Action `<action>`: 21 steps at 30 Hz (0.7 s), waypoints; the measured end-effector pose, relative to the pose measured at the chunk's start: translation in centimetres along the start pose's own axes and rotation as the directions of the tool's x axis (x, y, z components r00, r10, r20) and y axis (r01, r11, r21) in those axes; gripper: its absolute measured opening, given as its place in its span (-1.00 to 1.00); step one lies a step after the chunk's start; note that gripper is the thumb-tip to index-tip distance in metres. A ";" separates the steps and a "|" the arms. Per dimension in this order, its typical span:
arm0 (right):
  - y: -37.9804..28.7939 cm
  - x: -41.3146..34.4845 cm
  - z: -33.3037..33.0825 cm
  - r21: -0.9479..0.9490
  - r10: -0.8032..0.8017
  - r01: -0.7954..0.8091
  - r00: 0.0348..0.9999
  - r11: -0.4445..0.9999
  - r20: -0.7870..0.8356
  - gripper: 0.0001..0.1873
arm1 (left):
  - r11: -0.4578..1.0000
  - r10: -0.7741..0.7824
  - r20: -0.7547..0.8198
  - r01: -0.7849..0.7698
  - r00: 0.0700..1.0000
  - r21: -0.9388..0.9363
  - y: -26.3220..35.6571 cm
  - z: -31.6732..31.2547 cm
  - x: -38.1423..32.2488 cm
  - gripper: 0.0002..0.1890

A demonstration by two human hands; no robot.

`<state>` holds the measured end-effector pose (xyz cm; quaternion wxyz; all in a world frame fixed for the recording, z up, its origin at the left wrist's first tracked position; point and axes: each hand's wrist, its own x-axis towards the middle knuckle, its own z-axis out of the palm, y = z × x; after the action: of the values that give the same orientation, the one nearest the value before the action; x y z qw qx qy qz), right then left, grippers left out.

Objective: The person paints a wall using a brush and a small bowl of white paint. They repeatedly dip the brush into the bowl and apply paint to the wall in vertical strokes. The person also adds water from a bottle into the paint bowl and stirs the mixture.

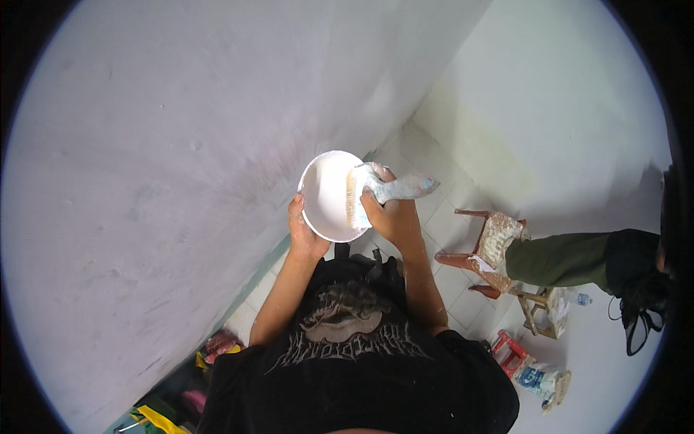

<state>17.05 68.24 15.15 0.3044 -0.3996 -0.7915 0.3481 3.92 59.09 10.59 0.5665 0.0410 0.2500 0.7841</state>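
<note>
My left hand (pixel 306 230) grips the side of a round white bucket (pixel 304 209), thumb at its rim. Pale paint (pixel 329 187) shows inside; its depth is hard to judge. In my right hand (pixel 391 214) is a wide paintbrush (pixel 366 195), smeared with white and light blue. Its handle points right, and its tan bristles face left over the right part of the bucket's opening. Whether the bristles touch the paint cannot be made out. Both hands are in front of my black shirt, close to the wall.
A pale wall (pixel 162 163) rises close on my left; another wall (pixel 542 108) stands beyond. Another person's green-trousered leg (pixel 564 259) is by a paint-spattered brown chair (pixel 496 244) at right. Near it are a wooden stool (pixel 542 312), a red stool (pixel 509 352) and a sack (pixel 542 382) on the tiled floor (pixel 450 228).
</note>
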 end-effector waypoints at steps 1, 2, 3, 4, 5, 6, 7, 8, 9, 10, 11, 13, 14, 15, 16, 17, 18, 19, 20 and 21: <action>0.1 -0.1 0.1 0.010 -0.010 0.009 1.000 1.000 0.005 -0.50 | 1.000 -0.014 -0.013 0.014 1.000 -0.022 -0.1 -0.1 0.0 -0.33; 0.2 -0.2 0.1 0.021 -0.020 0.020 1.000 1.000 0.006 -0.50 | 0.999 -0.024 -0.034 0.023 0.999 -0.047 -0.1 0.0 -0.1 -0.33; 0.2 -0.3 0.1 -0.013 -0.052 0.052 0.999 0.999 -0.005 -0.49 | 0.999 -0.031 -0.072 0.030 0.997 -0.019 -0.1 0.0 -0.1 -0.32; 0.2 -0.3 0.0 -0.052 -0.090 0.089 0.996 0.995 -0.021 -0.48 | 0.999 -0.031 -0.111 0.032 0.993 0.003 -0.1 0.1 -0.1 -0.30; 0.1 -0.3 -0.2 -0.092 -0.133 0.129 0.990 0.987 -0.044 -0.48 | 0.999 -0.030 -0.103 0.034 0.994 0.036 0.0 0.3 0.0 -0.28; -0.1 -0.1 -0.6 0.011 -0.059 0.059 0.998 0.998 -0.019 -0.50 | 0.999 -0.032 -0.114 0.033 0.993 0.007 0.2 0.5 -0.1 -0.30; -0.4 0.2 -1.0 0.164 -0.020 0.028 0.998 0.986 -0.051 -0.51 | 1.000 -0.022 -0.100 0.022 0.995 -0.011 0.4 0.8 0.0 -0.30; -0.8 0.6 -1.5 0.343 0.062 -0.045 0.997 0.938 -0.038 -0.53 | 1.000 -0.011 -0.068 0.010 0.998 -0.022 0.6 1.0 0.0 -0.29; -1.4 1.2 -2.3 0.522 0.151 -0.132 0.989 0.843 0.006 -0.55 | 1.000 -0.002 -0.054 0.000 0.999 -0.031 0.8 1.4 0.1 -0.29; -2.1 1.9 -3.0 0.654 0.232 -0.158 0.972 0.740 -0.028 -0.57 | 0.999 0.002 -0.038 -0.004 0.999 -0.047 0.9 1.7 0.1 -0.29; -3.0 2.8 -3.9 0.767 0.267 -0.141 0.963 0.625 -0.040 -0.57 | 0.998 0.003 -0.040 -0.006 0.999 -0.063 1.1 2.0 0.0 -0.29; -4.9 4.8 -5.5 0.940 0.399 -0.089 0.915 0.329 -0.052 -0.59 | 0.996 0.004 -0.053 -0.009 0.999 -0.084 1.1 2.5 -0.2 -0.29; -5.9 6.1 -6.2 0.957 0.341 0.040 0.929 0.287 -0.142 -0.58 | 0.996 0.003 -0.064 -0.008 0.998 -0.089 1.0 2.6 -0.3 -0.29; -7.0 7.5 -7.0 0.954 0.299 0.114 0.933 0.276 -0.198 -0.57 | 0.993 -0.012 -0.085 0.002 0.996 -0.116 1.0 2.9 -0.4 -0.29; -7.8 9.1 -7.6 0.948 0.291 0.183 0.922 0.260 -0.257 -0.56 | 0.995 -0.003 -0.079 -0.005 0.997 -0.101 0.8 2.9 -0.4 -0.30; -8.7 10.9 -8.2 0.937 0.226 0.257 0.923 0.237 -0.310 -0.53 | 0.994 -0.005 -0.084 -0.005 0.996 -0.109 0.7 3.1 -0.5 -0.31; -9.4 12.7 -8.8 0.911 0.110 0.355 0.917 0.210 -0.383 -0.51 | 0.991 -0.019 -0.098 0.006 0.995 -0.135 0.6 3.1 -0.5 -0.31; -10.0 14.4 -9.3 0.910 0.162 0.366 0.903 0.194 -0.398 -0.48 | 0.993 0.001 -0.083 -0.011 0.997 -0.117 0.4 3.2 -0.6 -0.32; -10.4 16.1 -9.6 0.887 0.073 0.431 0.892 0.166 -0.447 -0.45 | 0.993 0.008 -0.075 -0.017 0.997 -0.120 0.4 3.2 -0.5 -0.33; -10.5 17.7 -9.7 0.902 0.168 0.404 0.888 0.155 -0.427 -0.43 | 0.990 0.006 -0.062 -0.015 0.998 -0.140 0.3 3.3 -0.5 -0.33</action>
<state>11.23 81.54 32.65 0.6828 -0.1072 -0.3155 0.6502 5.01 59.68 13.71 0.5559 -0.0217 0.2114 0.8036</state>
